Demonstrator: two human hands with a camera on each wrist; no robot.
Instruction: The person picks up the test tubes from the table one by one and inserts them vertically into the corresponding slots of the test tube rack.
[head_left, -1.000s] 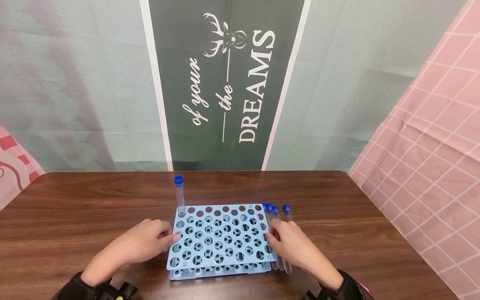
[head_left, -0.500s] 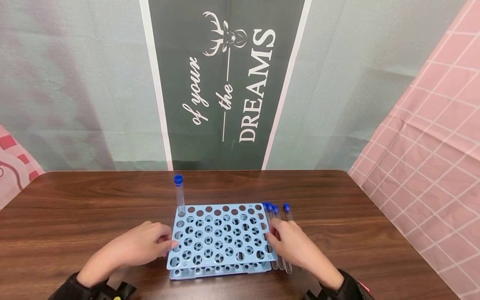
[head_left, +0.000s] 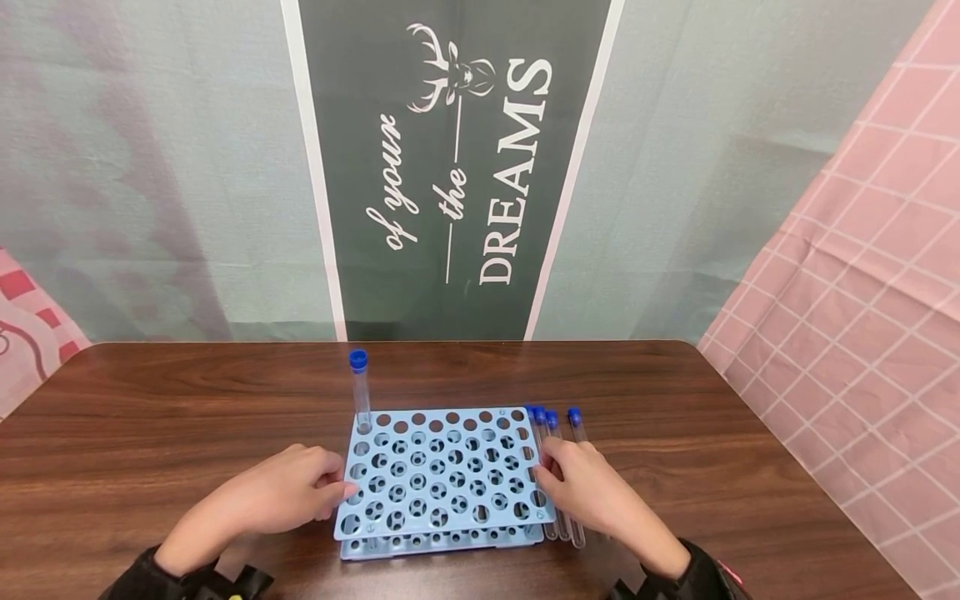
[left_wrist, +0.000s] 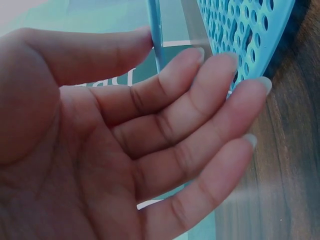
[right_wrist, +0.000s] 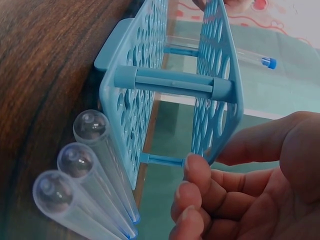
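A light blue test tube rack [head_left: 428, 457] stands on the wooden table between both hands. My left hand [head_left: 296, 490] pinches the left edge of its top plate; in the left wrist view the thumb [left_wrist: 125, 47] lies on one face, the index finger opposite. On the right side, my right hand [head_left: 581, 483] grips the same plate, thumb [right_wrist: 250, 142] over it and fingers curled beneath. One clear test tube [head_left: 362, 396] with a blue cap stands upright in the far left corner hole. Several capped test tubes [right_wrist: 75, 200] lie beside the rack, partly covered by the right hand.
The dark wooden table [head_left: 187, 392] reaches back to a hanging grey-green cloth [head_left: 187, 208] with printed lettering. A pink checked cloth [head_left: 862, 275] hangs at the right. The rack's lower plate [head_left: 442, 543] shows under its front edge.
My left hand has slid a little toward me along the rack's left edge. The right hand, the rack and the tubes stay where they were.
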